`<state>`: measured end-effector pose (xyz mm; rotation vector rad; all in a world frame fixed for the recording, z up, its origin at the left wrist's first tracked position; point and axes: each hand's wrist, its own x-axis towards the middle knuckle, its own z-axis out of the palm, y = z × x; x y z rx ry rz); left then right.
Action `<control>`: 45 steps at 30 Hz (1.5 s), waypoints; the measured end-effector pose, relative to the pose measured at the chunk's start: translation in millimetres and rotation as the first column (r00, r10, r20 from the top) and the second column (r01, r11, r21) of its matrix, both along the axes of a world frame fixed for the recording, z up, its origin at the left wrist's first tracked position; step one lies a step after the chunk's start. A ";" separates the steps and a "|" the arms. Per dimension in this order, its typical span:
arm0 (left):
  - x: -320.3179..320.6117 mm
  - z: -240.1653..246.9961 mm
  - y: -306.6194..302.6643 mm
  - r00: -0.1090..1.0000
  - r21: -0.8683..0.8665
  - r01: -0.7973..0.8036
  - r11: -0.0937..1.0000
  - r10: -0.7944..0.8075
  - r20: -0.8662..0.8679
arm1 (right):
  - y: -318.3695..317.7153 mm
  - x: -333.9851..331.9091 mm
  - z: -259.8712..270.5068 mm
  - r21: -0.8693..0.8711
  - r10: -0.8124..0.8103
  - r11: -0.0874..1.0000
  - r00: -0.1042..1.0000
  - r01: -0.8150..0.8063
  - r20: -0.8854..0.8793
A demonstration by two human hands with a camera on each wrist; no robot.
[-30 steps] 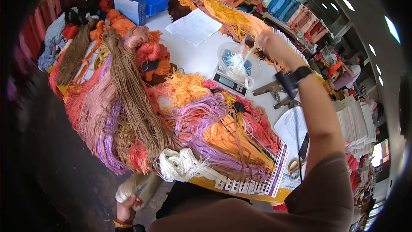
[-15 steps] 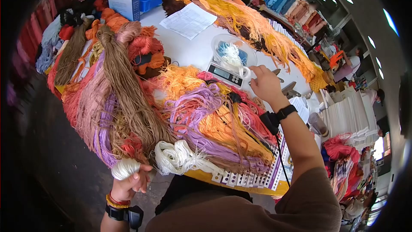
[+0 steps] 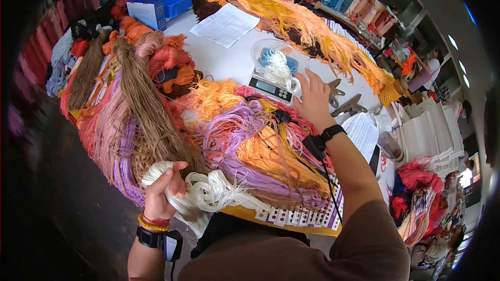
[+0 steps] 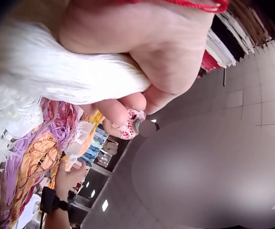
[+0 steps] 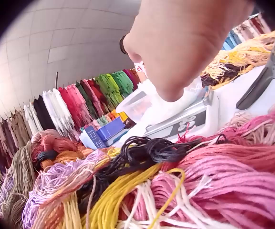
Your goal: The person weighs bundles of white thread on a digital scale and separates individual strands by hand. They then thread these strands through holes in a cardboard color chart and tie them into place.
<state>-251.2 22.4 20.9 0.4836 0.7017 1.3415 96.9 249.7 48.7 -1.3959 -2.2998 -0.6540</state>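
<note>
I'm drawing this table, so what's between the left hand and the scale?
The head view shows piled yarn, mostly purple and brown, between the left hand and the scale.

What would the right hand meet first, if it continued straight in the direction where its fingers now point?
Probably the clear bowl on the scale, or the white thread hanging over its edge; depth is unclear, so the right hand might pass above them.

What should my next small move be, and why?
Probably use the right grip to tuck the overhanging white thread fully into the bowl. Part of it hangs over the rim by the scale, and the right grip is close beside it with fingers spread, while the left grip holds a white skein.
</note>
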 end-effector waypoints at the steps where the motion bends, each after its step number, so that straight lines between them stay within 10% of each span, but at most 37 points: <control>1: -0.2 -2.2 -0.1 1.000 0.000 0.002 1.000 -0.002 -0.002 | 1.2 0.4 -0.4 0.000 -0.002 1.000 1.000 0.002 -0.002; 19: 24.8 7.3 -9.9 0.997 0.039 0.024 0.999 -0.027 0.073 | 13.7 4.2 -1.6 0.008 0.158 0.987 0.987 -0.158 0.014; 23: 41.8 24.0 -5.6 0.999 0.038 0.040 0.998 -0.041 0.036 | -25.9 -9.1 10.6 -0.090 0.160 0.972 0.887 -0.219 -0.434; 25: 53.3 30.6 0.0 0.993 0.033 0.109 0.993 -0.111 0.048 | -82.2 -25.5 22.0 -0.390 0.012 0.844 0.740 -0.368 -0.673; 27: 69.6 36.0 4.2 0.971 0.062 0.239 0.969 -0.239 -0.001 | -148.9 -39.2 29.4 -0.629 0.164 0.358 0.710 -0.690 -0.685; 29: 88.6 34.6 4.6 0.933 0.079 0.358 0.930 -0.355 -0.055 | -198.7 -42.5 35.9 -0.791 0.248 0.107 0.787 -0.602 -0.565; 32: 106.8 39.0 -3.9 0.873 0.004 0.487 0.873 -0.487 -0.041 | -225.2 -29.8 23.9 -0.571 -0.014 0.339 0.603 -0.748 -0.798; 34: 121.5 40.3 -6.9 0.827 -0.005 0.562 0.827 -0.562 -0.011 | -230.6 -18.2 34.3 -0.619 -0.521 0.476 0.367 -0.625 -0.771; 37: 151.1 41.1 -18.0 0.765 -0.013 0.598 0.801 -0.576 -0.289 | -254.2 -12.8 37.6 -0.517 -0.518 0.544 0.220 -0.661 -0.827; 45: 191.5 23.1 -32.9 0.869 -0.024 0.479 0.877 -0.478 -0.125 | -285.4 -1.0 26.5 -0.590 -0.491 0.608 0.333 -0.531 -0.805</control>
